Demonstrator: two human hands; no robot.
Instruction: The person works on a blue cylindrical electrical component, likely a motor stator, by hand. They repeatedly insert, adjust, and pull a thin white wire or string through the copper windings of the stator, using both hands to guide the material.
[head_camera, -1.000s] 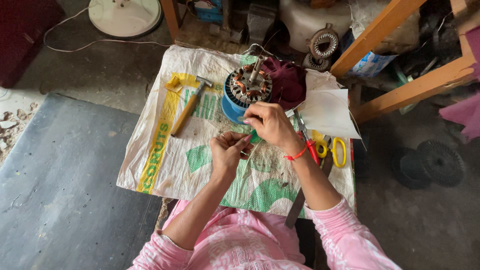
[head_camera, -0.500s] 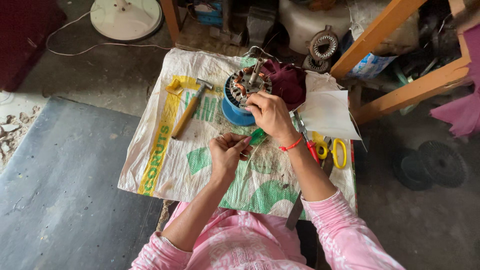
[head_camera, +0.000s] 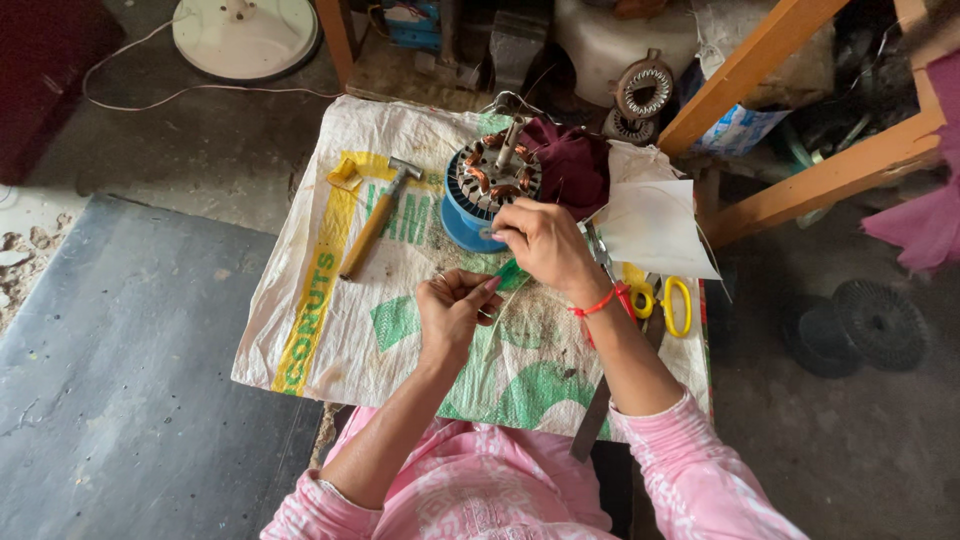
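Left hand (head_camera: 452, 312) pinched shut near the body, fingertips closed on something fine, probably a thin wire or a green strip (head_camera: 508, 281) running up toward the other hand; too small to tell which. Right hand (head_camera: 542, 242) just ahead, fingers curled and pressed together at the near edge of the motor stator (head_camera: 490, 180), apparently gripping the same fine strand. Stator seated on a blue stand (head_camera: 462, 222), directly beyond the right hand's knuckles, copper coils around a steel shaft.

Likely heavy and rigid in the laminated core, best held by the outer rim; windings delicate, enamel easily scratched, not a place to grab. Strand light, springy, prone to kinking.

Hammer (head_camera: 372, 222) left of both hands, on the woven sack (head_camera: 300, 300). Yellow-handled scissors (head_camera: 668, 300) right of the right wrist, maroon cloth (head_camera: 572, 165) beyond.
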